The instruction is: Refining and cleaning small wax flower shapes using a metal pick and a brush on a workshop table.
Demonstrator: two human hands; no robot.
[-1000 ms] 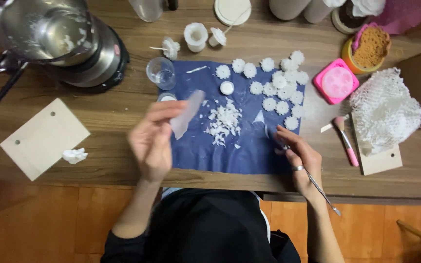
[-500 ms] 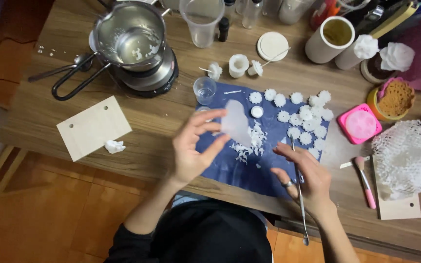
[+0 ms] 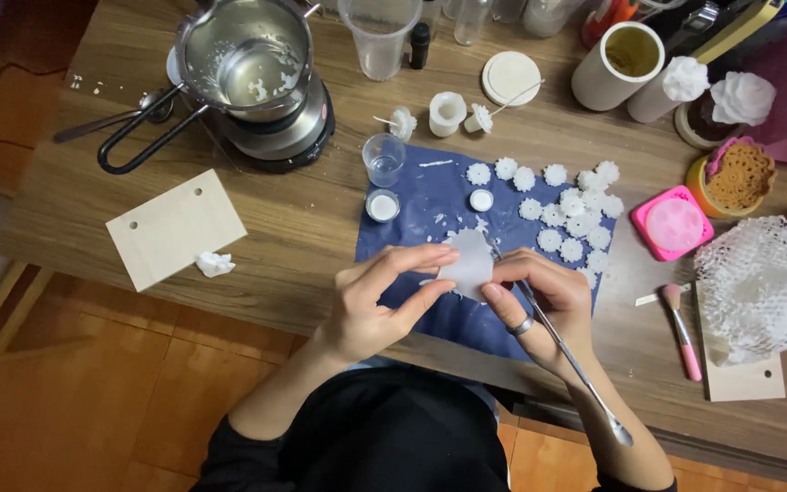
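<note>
My left hand (image 3: 377,296) pinches a translucent white silicone mould (image 3: 468,261) between thumb and fingers, over the near part of a dark blue cloth (image 3: 412,219). My right hand (image 3: 539,305) touches the mould's right side and grips a thin metal tool (image 3: 565,351) whose tip points up past the mould. Several small white wax flowers (image 3: 567,214) lie on the far right of the cloth. White wax crumbs lie on the cloth, mostly hidden behind the mould.
A steel melting pot (image 3: 248,55) on a heater stands far left, beside a spoon (image 3: 111,118). Near it: a wooden board (image 3: 175,228), small glass cup (image 3: 383,157), plastic beaker (image 3: 381,36), pink mould (image 3: 674,223), pink brush (image 3: 680,330), white mesh (image 3: 758,287), white jars (image 3: 617,64).
Both hands came together at the cloth's near edge. The left hand brought the mould down and toward me; the right hand rose from the cloth to meet it. The camera view shifted.
</note>
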